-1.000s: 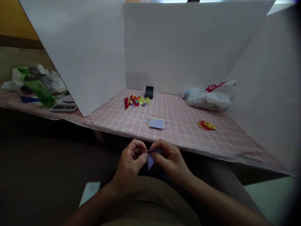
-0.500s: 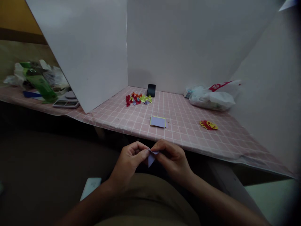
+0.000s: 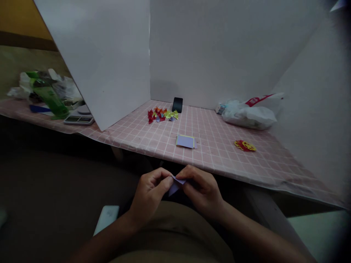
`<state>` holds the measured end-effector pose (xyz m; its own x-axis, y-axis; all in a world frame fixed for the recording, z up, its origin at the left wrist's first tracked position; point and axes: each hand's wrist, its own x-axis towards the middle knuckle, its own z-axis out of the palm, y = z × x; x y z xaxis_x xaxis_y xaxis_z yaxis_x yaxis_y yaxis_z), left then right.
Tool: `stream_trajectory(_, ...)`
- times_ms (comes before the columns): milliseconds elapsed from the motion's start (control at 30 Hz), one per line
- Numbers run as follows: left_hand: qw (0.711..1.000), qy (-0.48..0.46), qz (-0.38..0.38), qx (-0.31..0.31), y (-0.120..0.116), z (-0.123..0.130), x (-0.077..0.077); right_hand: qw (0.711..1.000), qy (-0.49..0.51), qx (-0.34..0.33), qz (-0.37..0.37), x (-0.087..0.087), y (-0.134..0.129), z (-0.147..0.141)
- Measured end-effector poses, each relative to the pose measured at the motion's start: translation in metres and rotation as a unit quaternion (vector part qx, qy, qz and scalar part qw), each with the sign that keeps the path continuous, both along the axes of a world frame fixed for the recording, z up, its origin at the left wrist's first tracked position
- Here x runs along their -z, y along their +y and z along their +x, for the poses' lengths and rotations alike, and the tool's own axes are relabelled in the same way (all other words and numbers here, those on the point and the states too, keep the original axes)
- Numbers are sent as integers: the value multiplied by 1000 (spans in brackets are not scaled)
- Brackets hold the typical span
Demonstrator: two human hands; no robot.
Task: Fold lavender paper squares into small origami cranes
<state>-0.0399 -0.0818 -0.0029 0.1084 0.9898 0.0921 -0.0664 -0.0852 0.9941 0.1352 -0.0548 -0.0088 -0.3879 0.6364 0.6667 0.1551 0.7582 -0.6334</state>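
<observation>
Hands point(image 3: 149, 193) pinch folded purple paper point(image 3: 173, 189) between them, hiding part of its outline.

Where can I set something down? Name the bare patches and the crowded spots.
Bare: the tablecloth between the paper stack and the red-and-yellow pieces, and farther back between the black slab and the plastic bag. Crowded: back left, where small folded papers bunch; and left of the white panel, around the green bottle and scale.
</observation>
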Motion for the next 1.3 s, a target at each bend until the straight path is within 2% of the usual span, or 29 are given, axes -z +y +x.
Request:
stream_trajectory(233,989,115,89,-10,0,-2,-2,999,-42,22,9,-5,-1,0)
stream_trajectory(400,993,102,58,-19,2,0,-3,999,-35,33,2,-5,-3,-2)
stream_trajectory(533,991,110,68,-28,1,3,-3,998,-39,42,3,-5,-4,-3)
stream_trajectory(633,993,97,51,-48,0,5,-4,995,-57,49,68,-2,-4,-3)
stream_trajectory(733,998,47,15,-38,0,4,-4,983,-92,51,148,2,-3,-1)
stream_trajectory(867,999,9,-4,-35,0,4,-3,977,-103,54,178,5,-2,0)
stream_trajectory(967,997,47,31,-47,-2,4,-4,980,-104,61,160,3,-2,0)
stream_trajectory(1133,985,126,100,-61,-3,3,-6,990,-99,70,78,-3,-5,-3)
stream_trajectory(1300,984,133,104,-51,-1,3,-2,993,-73,93,25,-6,-7,-5)
